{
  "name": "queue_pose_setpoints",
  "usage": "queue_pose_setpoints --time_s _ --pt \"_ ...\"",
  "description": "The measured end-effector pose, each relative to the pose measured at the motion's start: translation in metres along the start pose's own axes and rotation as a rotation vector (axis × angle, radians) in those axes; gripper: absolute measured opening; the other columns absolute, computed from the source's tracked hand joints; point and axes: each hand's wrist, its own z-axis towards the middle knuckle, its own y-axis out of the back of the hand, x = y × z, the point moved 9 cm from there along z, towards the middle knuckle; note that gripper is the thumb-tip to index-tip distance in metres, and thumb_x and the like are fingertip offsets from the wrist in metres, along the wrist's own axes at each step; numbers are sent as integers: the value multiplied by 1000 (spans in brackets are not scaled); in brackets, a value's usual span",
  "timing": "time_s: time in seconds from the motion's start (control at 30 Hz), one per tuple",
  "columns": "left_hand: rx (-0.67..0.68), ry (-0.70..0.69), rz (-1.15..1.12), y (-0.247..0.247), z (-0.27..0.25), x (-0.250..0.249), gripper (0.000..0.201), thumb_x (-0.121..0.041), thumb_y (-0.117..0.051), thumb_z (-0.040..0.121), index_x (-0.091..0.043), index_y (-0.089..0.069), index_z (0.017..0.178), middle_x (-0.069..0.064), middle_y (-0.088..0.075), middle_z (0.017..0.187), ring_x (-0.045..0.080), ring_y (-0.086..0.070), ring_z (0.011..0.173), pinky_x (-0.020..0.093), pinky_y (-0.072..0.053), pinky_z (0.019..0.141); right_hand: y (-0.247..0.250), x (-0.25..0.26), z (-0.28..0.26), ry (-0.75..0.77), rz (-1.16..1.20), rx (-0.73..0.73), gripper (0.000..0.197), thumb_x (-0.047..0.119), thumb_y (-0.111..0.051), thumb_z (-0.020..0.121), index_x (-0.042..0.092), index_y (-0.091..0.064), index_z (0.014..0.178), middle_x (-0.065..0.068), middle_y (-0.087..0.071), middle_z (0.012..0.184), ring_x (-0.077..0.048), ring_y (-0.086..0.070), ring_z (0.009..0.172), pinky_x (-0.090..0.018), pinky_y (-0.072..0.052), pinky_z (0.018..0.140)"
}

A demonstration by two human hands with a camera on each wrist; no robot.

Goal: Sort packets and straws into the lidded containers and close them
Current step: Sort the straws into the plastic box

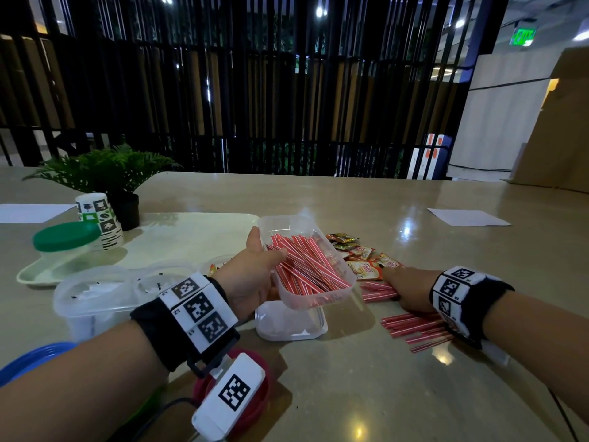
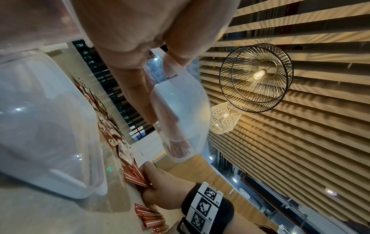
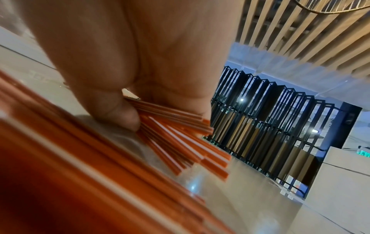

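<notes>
Container clear smooth plastic; straws glossy striped plastic; packets shiny foil; table polished.

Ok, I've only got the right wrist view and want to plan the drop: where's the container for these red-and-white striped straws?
Observer: The left hand holds a clear rectangular plastic tub tilted above the table, just left of the right hand.
Operator: Anything in it?
Observer: Many red-and-white striped straws lie inside.
Operator: What else needs sorting?
Observer: Small red and brown packets are heaped beyond the right hand's fingers.
</notes>
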Motion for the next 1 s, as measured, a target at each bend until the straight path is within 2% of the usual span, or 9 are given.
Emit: queue_pose_setpoints --time_s 0.13,0.2,0.33,0.5,0.63,0.7,0.83,0.9,1.0 --pt "-2 3 -5 0 0 0 50 -11 -44 102 -37 -29 141 14 -58 128 39 -64 106 53 -59 75 0 -1 -1 -15 31 -6 40 9 -49 92 13 -36 130 -11 -54 127 -25 -54 108 -27 -38 79" --pt "-7 7 -11 0 0 0 49 -11 -43 102 -37 -30 140 15 -58 127 38 -66 104 52 -59 73 -1 0 0 -18 30 -9 42 9 -49 92 13 -35 131 -11 -54 127 -25 -55 111 -29 -42 82" --pt "-14 7 1 1 -1 -1 50 -11 -43 102 -38 -28 141 14 -57 128 38 -65 105 55 -58 76 -2 3 2 -9 -10 -9 49 9 -49 91 12 -34 139 -12 -48 136 -27 -51 121 -37 -44 99" --pt "-16 10 -4 2 -1 -1 50 -10 -43 102 -37 -28 141 16 -57 127 39 -65 104 57 -57 78 0 3 1 -13 9 -5 49 10 -47 92 14 -35 140 -11 -48 137 -26 -51 121 -37 -44 100" --pt "-17 12 -2 1 -1 -1 50 -10 -43 102 -38 -27 141 16 -57 128 40 -65 105 58 -57 79 10 -2 -5 -1 106 -30 33 16 -42 97 18 -38 130 -5 -58 117 -20 -55 94 -27 -42 81" --pt "-16 14 -4 0 -1 -1 51 -10 -42 102 -39 -27 141 15 -57 128 39 -65 105 56 -57 78 17 -5 -7 11 160 -82 29 23 -42 98 20 -39 126 -3 -60 110 -18 -55 89 -28 -43 80" --pt "-7 20 -5 -3 -1 0 51 -10 -42 103 -41 -27 141 14 -57 128 39 -65 106 57 -57 79 42 -4 -15 54 213 -166 9 30 -45 100 22 -44 103 7 -50 86 -14 -46 80 -24 -33 70" --pt "-4 24 -5 -4 -1 0 52 -10 -42 103 -40 -26 142 15 -56 129 40 -64 106 56 -57 78 53 -8 -18 33 244 -207 21 39 -48 98 19 -50 91 7 -49 77 -14 -49 74 -24 -34 60" --pt "-2 25 -3 -5 0 0 52 -10 -42 102 -39 -26 143 15 -57 129 40 -64 106 55 -58 77 64 -16 -19 -14 401 -279 41 47 -50 94 11 -60 78 -3 -57 70 -18 -56 66 -24 -38 58"
